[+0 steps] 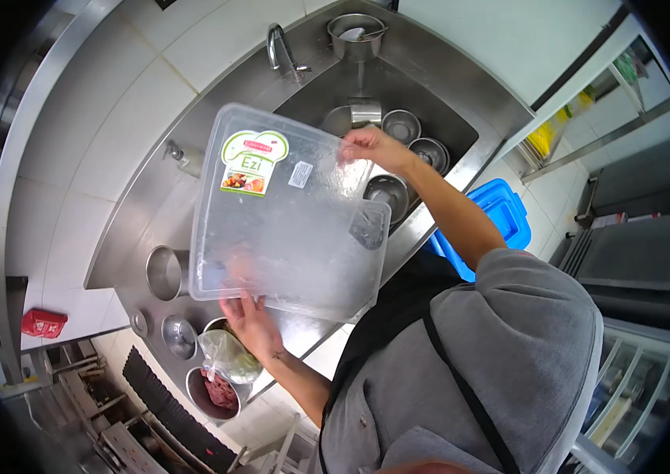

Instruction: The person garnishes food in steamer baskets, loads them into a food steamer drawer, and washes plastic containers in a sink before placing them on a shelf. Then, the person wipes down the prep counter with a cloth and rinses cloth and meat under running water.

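Note:
A clear plastic storage box point(295, 229) with an "Ezi" label is held up tilted over the steel counter; its surface looks wet and cloudy. My right hand point(370, 150) pinches the box's upper right edge near the sink, fingers closed. Around the lower left edge, my left hand point(252, 325) is closed, with some of its fingers showing blurred through the plastic. Just below the left hand are a clear plastic bag point(228, 357) with greenish contents and a steel pot point(199, 395) holding red meat.
Steel bowls point(400, 126) and pots sit in the sink point(461, 130) under a tap point(279, 51). A pot with a utensil point(357, 35) stands at the far corner. A soap bottle point(184, 160) is by the wall. Blue plastic tub point(501, 213) stands right of the counter.

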Demonstrator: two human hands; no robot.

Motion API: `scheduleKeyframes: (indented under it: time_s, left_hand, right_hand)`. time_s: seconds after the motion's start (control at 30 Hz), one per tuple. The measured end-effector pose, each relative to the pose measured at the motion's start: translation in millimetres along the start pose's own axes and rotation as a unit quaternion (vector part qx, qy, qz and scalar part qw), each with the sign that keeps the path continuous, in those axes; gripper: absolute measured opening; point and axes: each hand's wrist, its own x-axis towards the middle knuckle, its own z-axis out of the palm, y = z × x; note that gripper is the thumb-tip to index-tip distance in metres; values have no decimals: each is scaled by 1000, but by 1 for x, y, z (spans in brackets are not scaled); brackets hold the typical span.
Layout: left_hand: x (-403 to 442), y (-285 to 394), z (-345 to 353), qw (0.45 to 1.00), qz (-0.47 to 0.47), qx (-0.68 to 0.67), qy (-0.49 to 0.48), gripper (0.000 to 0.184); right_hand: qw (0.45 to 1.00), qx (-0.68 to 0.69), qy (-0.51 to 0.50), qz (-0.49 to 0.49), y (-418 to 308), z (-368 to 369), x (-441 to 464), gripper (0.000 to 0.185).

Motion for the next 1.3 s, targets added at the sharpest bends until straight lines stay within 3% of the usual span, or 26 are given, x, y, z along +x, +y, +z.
scheduleKeyframes:
  time_s: [0.07,0.13,0.17,0.23,0.27,0.33,0.4,0.47,0.53,0.57,0.6,0.63,0.67,0.73,0.77,0.83,0.87,0.93,0.97,1.03,1.07,1.13,1.17,1.2,1.23,1.3]
  left_hand:
    - [8,22,19,989,47,137,42,39]
    - [26,22,14,988,34,143,39,44]
    - [30,23,23,1000,-15,5,-4,46]
    - [47,7,41,961,-75,-264,-43,48]
    - [56,1,54,962,-68,-264,-33,48]
    - [72,-9,80,914,-165,-369,-34,51]
    - [100,-42,83,952,-118,-276,62,58]
    - [111,-55,91,984,-133,-108,-43,61]
    - [106,-58,110,986,-130,-108,4,61]
    - [105,-59,116,990,-111,-87,-3,65]
    - [105,-61,120,993,-94,-65,-11,69]
    - [106,-63,123,994,-93,-61,-6,69]
    - [107,-64,123,995,-80,-63,14,64]
    - [103,-63,118,995,-65,-59,46,60]
    - [104,-64,115,994,-73,-62,50,60]
    - [110,-67,120,994,-73,-71,28,58]
    - [110,-69,122,994,-77,-73,34,58]
    - [110,-73,127,990,-109,-66,59,58]
    - [109,-78,123,990,-110,-67,63,58]
    - [118,-91,112,991,-108,-74,12,58]
    - [122,-96,109,991,-103,-79,11,58]
    - [124,-104,107,990,-103,-101,-3,59]
    - [126,-107,109,989,-102,-111,-7,59]
    - [126,-112,111,989,-107,-106,3,60]
    - [127,-115,114,989,-112,-99,14,60]
    - [129,-126,121,983,-124,-133,5,59]
  right_hand:
    - [998,-23,-24,44,-26,-16,13,11]
    - [993,-101,-18,-61,-38,-34,33,10]
    - [984,-139,-21,-106,-44,-42,41,18]
    - [976,-154,-11,-153,-18,-62,62,21]
    - [965,-173,11,-198,-5,-71,72,24]
    - [969,-164,15,-183,19,-93,85,27]
    - [965,-185,-6,-188,40,-121,110,28]
    - [955,-217,-48,-194,58,-151,142,39]
    - [971,-195,98,-92,69,-170,173,54]
    - [973,-188,94,-91,80,-183,185,54]
    - [898,-427,32,-99,92,-194,193,62]
    - [763,-638,-32,-104,106,-206,200,71]
    - [767,-632,-36,-105,121,-219,207,71]
    - [674,-698,-156,184,149,-228,214,63]
    - [677,-694,-163,182,141,-213,210,63]
    - [783,-607,107,84,112,-201,212,60]
    - [782,-609,101,88,114,-200,214,60]
    - [782,-601,-16,-161,122,-200,219,55]
    - [783,-600,-19,-160,136,-205,222,55]
    - [650,-735,-176,79,163,-219,234,54]
    - [647,-739,-175,75,144,-211,235,54]
    - [781,-585,-104,195,113,-194,222,51]
    - [777,-589,-107,194,111,-191,219,51]
    - [922,-257,-56,283,112,-188,212,48]
    - [935,112,7,335,114,-183,204,45]
    - [951,137,9,279,119,-173,186,45]
